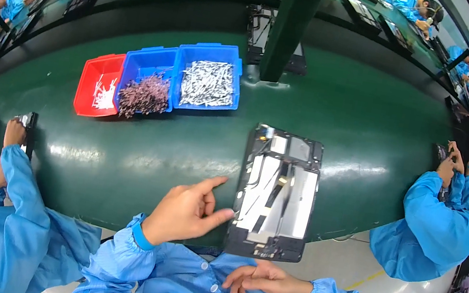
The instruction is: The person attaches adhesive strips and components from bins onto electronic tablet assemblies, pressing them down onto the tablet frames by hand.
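Observation:
An opened tablet [302, 199] with a black frame lies lengthwise before me, its near end at the table's front edge. Silvery panels and dark ribbon cables show inside it. To its left is my left hand [182, 209], open, with index finger and thumb spread apart and the other fingers curled. The thumb tip comes up to the tablet's left edge; whether it touches, I cannot tell. My right hand [264, 278] hovers just below the near end, against my blue smock, its fingers loosely stretched and nothing visible in them.
Ahead on the green table [140, 149] stand a red bin [84, 89] of white pieces and two blue bins, one [153, 57] with brownish parts, one [210, 53] with black-and-white strips. A green post [293, 25] rises behind. Co-workers sit left [20, 222] and right [442, 211].

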